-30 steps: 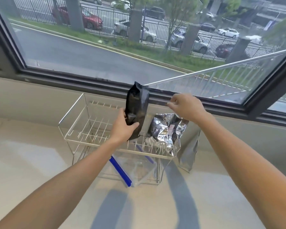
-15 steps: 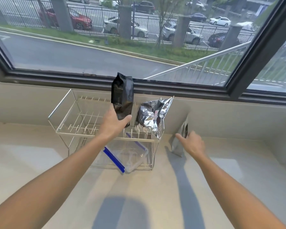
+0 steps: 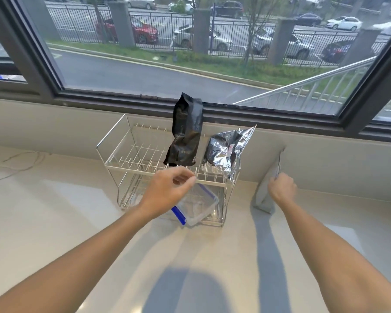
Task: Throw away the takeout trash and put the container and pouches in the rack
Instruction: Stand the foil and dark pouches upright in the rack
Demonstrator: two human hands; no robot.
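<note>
Two bare forearms are reaching in from the near edge of the pale countertop (image 3: 54, 222), casting long shadows across it. The left hand (image 3: 167, 188) is hovering just in front of the wire rack (image 3: 113, 141), fingers loosely curled with thumb and forefinger close together, gripping nothing and apart from the pouch behind it. The right hand (image 3: 281, 188) is closing around the near edge of a grey pouch (image 3: 263, 197), which is standing on the countertop toward its far right, leaning against the wall below the window and lying outside the rack.

Under the left hand, a clear container (image 3: 199, 208) with a blue strip along its edge is sitting tilted in the rack's lower tier, its near corner poking out past the front wires. On the upper tier, a black pouch (image 3: 186, 134) is standing upright among the prongs at the right-middle, and a crinkled silver pouch (image 3: 226, 150) is leaning just beside it at the rack's right end, its lower corner hanging over the front rail.

Toward the far left of the countertop a thin cord (image 3: 20, 161) is lying in loose loops. Behind everything, a dark-framed window (image 3: 43, 64) is showing a road and parked cars.
</note>
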